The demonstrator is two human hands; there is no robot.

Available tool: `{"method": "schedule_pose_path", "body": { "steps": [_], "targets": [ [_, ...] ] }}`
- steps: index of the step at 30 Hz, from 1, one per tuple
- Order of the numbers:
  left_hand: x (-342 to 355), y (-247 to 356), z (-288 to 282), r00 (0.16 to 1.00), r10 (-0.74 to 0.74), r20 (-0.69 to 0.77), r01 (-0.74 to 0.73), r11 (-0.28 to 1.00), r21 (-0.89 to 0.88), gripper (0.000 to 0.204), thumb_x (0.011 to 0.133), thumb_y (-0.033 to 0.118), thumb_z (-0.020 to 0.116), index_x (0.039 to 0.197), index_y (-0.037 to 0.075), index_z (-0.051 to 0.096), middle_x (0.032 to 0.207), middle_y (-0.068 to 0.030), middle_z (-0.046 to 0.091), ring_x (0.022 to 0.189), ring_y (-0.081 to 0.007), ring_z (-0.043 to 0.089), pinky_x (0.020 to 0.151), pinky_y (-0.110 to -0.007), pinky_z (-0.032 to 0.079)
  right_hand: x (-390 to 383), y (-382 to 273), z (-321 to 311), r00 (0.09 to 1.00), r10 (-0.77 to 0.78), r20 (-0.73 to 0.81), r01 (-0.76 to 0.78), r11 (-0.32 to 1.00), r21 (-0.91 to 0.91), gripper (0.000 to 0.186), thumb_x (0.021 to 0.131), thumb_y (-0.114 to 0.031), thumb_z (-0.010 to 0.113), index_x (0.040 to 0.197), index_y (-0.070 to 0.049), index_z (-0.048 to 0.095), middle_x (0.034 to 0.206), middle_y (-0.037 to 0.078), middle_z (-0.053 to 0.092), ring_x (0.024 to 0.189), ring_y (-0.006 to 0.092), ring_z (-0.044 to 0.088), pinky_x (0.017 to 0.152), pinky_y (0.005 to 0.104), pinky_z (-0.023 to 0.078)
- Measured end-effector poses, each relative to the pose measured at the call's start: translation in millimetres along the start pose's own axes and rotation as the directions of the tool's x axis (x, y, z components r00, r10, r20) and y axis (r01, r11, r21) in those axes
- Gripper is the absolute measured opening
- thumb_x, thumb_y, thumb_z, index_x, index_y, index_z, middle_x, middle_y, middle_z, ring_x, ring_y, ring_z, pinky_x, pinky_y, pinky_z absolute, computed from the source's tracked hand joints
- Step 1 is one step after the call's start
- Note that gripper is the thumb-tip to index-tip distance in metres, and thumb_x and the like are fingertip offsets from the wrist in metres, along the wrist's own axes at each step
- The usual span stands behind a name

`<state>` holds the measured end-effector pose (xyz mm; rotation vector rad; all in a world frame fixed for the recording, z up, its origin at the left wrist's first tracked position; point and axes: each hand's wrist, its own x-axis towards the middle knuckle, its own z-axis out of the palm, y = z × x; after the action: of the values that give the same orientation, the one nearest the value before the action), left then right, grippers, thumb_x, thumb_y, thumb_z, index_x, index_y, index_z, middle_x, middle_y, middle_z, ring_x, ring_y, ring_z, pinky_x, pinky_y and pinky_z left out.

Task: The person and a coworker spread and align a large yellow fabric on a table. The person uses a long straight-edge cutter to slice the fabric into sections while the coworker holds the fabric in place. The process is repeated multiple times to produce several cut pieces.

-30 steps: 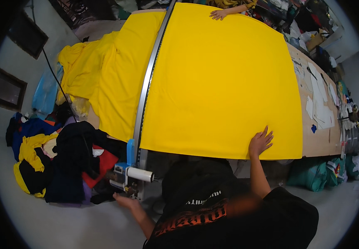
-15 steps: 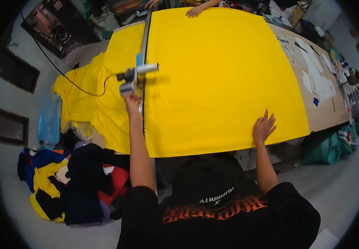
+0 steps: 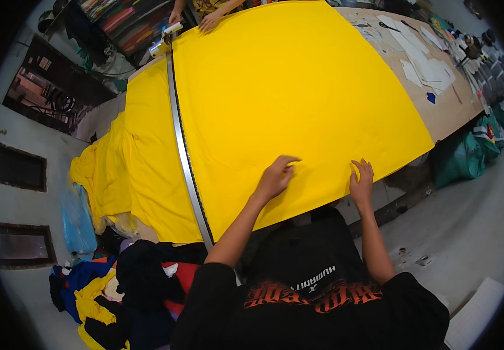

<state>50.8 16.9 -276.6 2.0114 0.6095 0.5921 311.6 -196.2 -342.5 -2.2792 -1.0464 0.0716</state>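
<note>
The left hand (image 3: pixel 275 178) and the right hand (image 3: pixel 361 182) are laid apart, fingers spread and gripping nothing, on the near edge of the yellow fabric (image 3: pixel 298 93), which is spread flat over the long table (image 3: pixel 447 111). The sheet appears cut along the metal rail (image 3: pixel 185 157), where the cutter (image 3: pixel 163 41) is parked at the far end; smoothing seems left. A co-worker's hand (image 3: pixel 210 21) is seen opposite, the body cut off.

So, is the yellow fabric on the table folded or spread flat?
Spread flat: the yellow fabric covers the table, both hands pressing its near edge.
</note>
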Motion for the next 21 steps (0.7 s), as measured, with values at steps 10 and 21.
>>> {"method": "schedule_pose_path", "body": {
  "steps": [10,21],
  "targets": [
    [-333,-30,-56,0.336,-0.332,-0.881,0.720,0.694,0.014,0.024,0.105,0.012,0.060,0.122,-0.004,0.063,0.119,-0.0196,0.064,0.106,-0.0323,0.062,0.095,-0.041,0.050,27,-111,48,0.966,-0.256,0.028,0.243,0.944,0.221,0.038,0.098,-0.009,0.061,0.137,-0.009,0.062,0.152,0.024,0.051,0.149,0.0471,0.038,0.124,0.0552,0.031],
    [-380,-26,-40,0.018,-0.770,-0.638,0.880,0.315,-0.356,0.073,0.112,0.053,0.035,0.069,0.001,0.061,0.062,-0.0116,0.061,0.063,-0.0298,0.064,0.067,-0.045,0.049,-85,-291,175,0.553,-0.788,0.271,0.722,0.615,0.317,0.058,0.101,-0.025,0.057,0.147,0.010,0.049,0.162,0.035,0.036,0.155,0.0492,0.028,0.129,0.0578,0.019]
  ]
}}
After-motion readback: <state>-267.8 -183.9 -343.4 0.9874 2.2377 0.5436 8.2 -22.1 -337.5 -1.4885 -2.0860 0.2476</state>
